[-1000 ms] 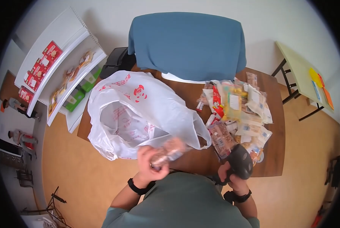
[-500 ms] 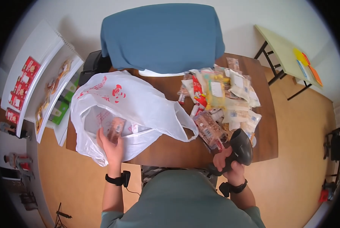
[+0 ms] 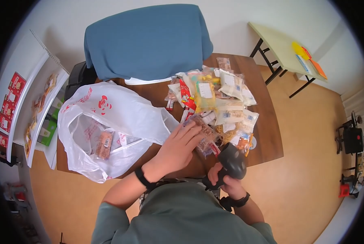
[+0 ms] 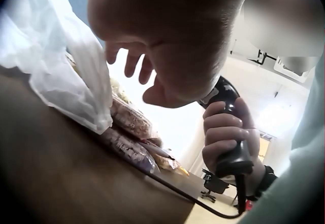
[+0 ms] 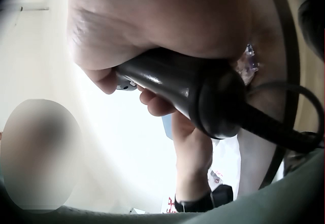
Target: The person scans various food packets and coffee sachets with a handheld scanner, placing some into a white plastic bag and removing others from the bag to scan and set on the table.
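Observation:
My left hand [image 3: 174, 151] reaches over the near edge of the snack pile, fingers extended above a clear pack of reddish-brown snacks [image 3: 207, 137]. In the left wrist view, those fingers hang apart with nothing between them, and packs [image 4: 131, 118] lie beyond. My right hand [image 3: 230, 184] grips a black handheld barcode scanner [image 3: 234, 162] by its handle; its cable [image 4: 216, 213] trails from the bottom. On the left, a white plastic bag [image 3: 127, 106] with red print lies with its mouth toward me. One pinkish-brown snack pack with a barcode label [image 3: 104, 145] rests inside.
Several bagged snacks [image 3: 230, 116] are heaped on the wooden table's [image 3: 267, 138] right half. A blue cloth [image 3: 149, 40] covers a large object at the back. Shelves [image 3: 31, 101] with red boxes stand left, a folding table [image 3: 275, 49] at the back right.
My left hand carried a snack pack leftward into the white bag, let go of it there, then moved right to the pile. My right hand keeps holding the scanner.

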The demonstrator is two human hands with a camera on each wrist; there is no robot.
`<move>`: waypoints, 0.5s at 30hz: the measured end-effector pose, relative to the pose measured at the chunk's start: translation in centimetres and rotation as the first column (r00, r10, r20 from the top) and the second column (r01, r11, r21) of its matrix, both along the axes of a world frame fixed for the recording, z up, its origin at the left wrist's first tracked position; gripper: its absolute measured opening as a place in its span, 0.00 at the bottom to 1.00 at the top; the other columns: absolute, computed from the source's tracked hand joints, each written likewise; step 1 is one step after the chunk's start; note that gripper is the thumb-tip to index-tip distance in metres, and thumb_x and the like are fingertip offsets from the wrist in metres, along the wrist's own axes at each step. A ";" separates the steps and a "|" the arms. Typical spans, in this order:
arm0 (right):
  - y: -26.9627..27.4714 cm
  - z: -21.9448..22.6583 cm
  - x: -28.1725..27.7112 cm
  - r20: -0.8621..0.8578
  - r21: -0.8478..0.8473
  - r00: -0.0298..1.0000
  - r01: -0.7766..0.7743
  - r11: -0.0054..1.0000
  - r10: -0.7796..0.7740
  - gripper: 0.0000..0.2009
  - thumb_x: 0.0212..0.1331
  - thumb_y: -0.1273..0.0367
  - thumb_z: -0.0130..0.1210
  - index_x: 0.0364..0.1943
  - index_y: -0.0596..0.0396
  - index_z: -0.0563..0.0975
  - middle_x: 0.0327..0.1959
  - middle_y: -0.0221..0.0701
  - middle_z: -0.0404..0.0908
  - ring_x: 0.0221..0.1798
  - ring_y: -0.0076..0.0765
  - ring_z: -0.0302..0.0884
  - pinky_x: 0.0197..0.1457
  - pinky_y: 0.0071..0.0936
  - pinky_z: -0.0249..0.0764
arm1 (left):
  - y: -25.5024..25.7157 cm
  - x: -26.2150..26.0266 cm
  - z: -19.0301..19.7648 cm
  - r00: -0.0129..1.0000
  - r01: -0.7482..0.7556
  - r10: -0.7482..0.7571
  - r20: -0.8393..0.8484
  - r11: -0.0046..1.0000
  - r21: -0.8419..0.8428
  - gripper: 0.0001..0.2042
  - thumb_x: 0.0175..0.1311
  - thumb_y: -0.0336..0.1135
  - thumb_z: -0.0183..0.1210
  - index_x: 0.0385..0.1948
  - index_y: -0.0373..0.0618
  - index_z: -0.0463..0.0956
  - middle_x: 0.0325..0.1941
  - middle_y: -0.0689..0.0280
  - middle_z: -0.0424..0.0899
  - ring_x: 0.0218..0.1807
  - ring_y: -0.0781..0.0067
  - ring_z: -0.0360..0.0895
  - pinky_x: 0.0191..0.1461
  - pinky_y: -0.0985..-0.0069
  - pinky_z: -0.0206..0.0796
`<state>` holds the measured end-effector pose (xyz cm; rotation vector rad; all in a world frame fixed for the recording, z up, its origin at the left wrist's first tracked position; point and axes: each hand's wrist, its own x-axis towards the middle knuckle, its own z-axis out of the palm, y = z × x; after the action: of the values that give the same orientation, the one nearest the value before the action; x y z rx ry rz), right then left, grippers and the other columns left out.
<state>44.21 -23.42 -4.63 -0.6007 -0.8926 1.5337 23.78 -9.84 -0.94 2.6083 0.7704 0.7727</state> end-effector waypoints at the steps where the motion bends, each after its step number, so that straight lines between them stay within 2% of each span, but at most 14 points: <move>1: -0.3 -0.5 0.1 0.014 0.005 1.000 -0.008 1.000 0.008 0.23 0.63 0.56 0.61 0.54 0.56 0.70 0.30 0.32 0.73 0.33 0.30 0.72 0.39 0.28 0.68 | 0.9 1.0 -0.4 0.993 -0.017 0.025 -0.115 0.997 0.069 0.26 0.48 0.23 0.60 0.55 0.43 0.74 0.66 0.57 0.72 0.74 0.51 0.62 0.73 0.49 0.57; 2: -0.6 -0.4 0.0 0.020 0.016 1.000 -0.001 1.000 0.001 0.23 0.63 0.56 0.61 0.54 0.56 0.70 0.30 0.32 0.73 0.33 0.30 0.72 0.39 0.28 0.68 | 1.6 1.7 -0.9 0.972 -0.024 0.056 -0.228 0.990 0.139 0.30 0.49 0.24 0.61 0.60 0.43 0.71 0.68 0.58 0.70 0.77 0.52 0.58 0.74 0.47 0.54; 3: -0.7 -0.3 -0.1 0.050 0.015 0.999 -0.007 1.000 0.006 0.24 0.63 0.56 0.60 0.55 0.56 0.70 0.29 0.32 0.73 0.33 0.30 0.72 0.39 0.28 0.68 | 2.2 2.2 -1.5 0.958 -0.043 0.099 -0.270 0.978 0.206 0.32 0.49 0.27 0.62 0.63 0.45 0.69 0.67 0.60 0.71 0.76 0.54 0.58 0.74 0.44 0.52; 6: -1.2 -0.6 -0.2 0.092 0.026 0.996 0.001 1.000 -0.003 0.25 0.63 0.57 0.61 0.57 0.56 0.69 0.30 0.30 0.73 0.32 0.28 0.71 0.39 0.26 0.67 | 3.9 3.3 -2.7 0.969 -0.047 0.102 -0.224 0.971 0.236 0.33 0.48 0.26 0.63 0.63 0.47 0.70 0.63 0.62 0.73 0.71 0.54 0.63 0.73 0.44 0.53; 7: -1.4 -0.8 -0.3 0.103 0.015 0.995 -0.002 1.000 0.000 0.25 0.63 0.58 0.62 0.58 0.56 0.69 0.30 0.30 0.74 0.33 0.27 0.71 0.39 0.25 0.67 | 4.0 3.2 -3.0 0.974 -0.055 0.101 -0.200 0.973 0.225 0.33 0.45 0.28 0.66 0.60 0.48 0.71 0.60 0.64 0.74 0.66 0.56 0.66 0.71 0.45 0.54; 9: -1.6 -1.0 -0.4 0.110 0.001 0.994 -0.004 1.000 0.004 0.25 0.63 0.59 0.62 0.60 0.55 0.68 0.31 0.30 0.74 0.33 0.26 0.71 0.38 0.24 0.66 | 3.4 2.8 -1.3 0.972 -0.070 0.108 -0.206 0.980 0.186 0.33 0.43 0.29 0.69 0.59 0.48 0.72 0.59 0.62 0.74 0.64 0.55 0.68 0.68 0.48 0.57; 11: -1.7 -0.9 -0.2 0.114 -0.067 0.993 -0.026 0.997 0.033 0.24 0.60 0.66 0.65 0.58 0.56 0.70 0.33 0.30 0.77 0.35 0.25 0.73 0.40 0.26 0.69 | 2.4 2.2 0.7 0.969 -0.091 0.121 -0.213 0.985 0.148 0.33 0.41 0.30 0.71 0.57 0.48 0.73 0.59 0.61 0.74 0.62 0.55 0.69 0.65 0.50 0.60; 12: -1.7 -0.7 -0.2 0.110 -0.068 0.993 -0.026 0.997 0.033 0.24 0.60 0.66 0.65 0.58 0.56 0.70 0.33 0.30 0.77 0.35 0.25 0.73 0.40 0.26 0.69 | 1.5 1.6 1.2 0.984 -0.152 0.160 -0.078 0.983 0.102 0.34 0.38 0.30 0.72 0.56 0.47 0.73 0.58 0.60 0.75 0.59 0.54 0.71 0.61 0.53 0.62; 13: -1.6 -0.4 -0.1 0.246 -0.118 0.969 -0.005 0.993 0.034 0.23 0.58 0.70 0.66 0.57 0.57 0.72 0.36 0.30 0.79 0.38 0.26 0.76 0.43 0.27 0.72 | 0.6 1.0 1.8 0.977 -0.210 0.208 0.055 0.977 0.045 0.34 0.36 0.30 0.74 0.54 0.45 0.73 0.56 0.59 0.76 0.56 0.53 0.72 0.58 0.56 0.65; 14: -1.6 -0.1 -0.3 0.376 -0.167 0.925 0.017 0.986 0.048 0.22 0.55 0.73 0.67 0.55 0.58 0.74 0.39 0.30 0.82 0.41 0.26 0.78 0.46 0.29 0.74 | -0.4 0.4 2.5 0.975 -0.217 0.215 0.045 0.975 0.038 0.34 0.36 0.30 0.74 0.54 0.45 0.73 0.56 0.59 0.76 0.56 0.53 0.72 0.58 0.56 0.65; 15: -1.5 0.0 -0.7 0.368 -0.176 0.928 0.004 0.984 0.062 0.22 0.55 0.73 0.67 0.55 0.58 0.74 0.39 0.30 0.82 0.41 0.26 0.78 0.46 0.29 0.74 | -1.3 -0.3 3.4 0.958 -0.277 0.271 0.099 0.959 0.059 0.35 0.35 0.29 0.74 0.54 0.44 0.73 0.55 0.58 0.76 0.53 0.52 0.73 0.55 0.58 0.65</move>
<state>43.48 -24.88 -4.63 -1.0354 -1.0617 1.5613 23.44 -11.13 2.45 2.5390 1.1125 1.0054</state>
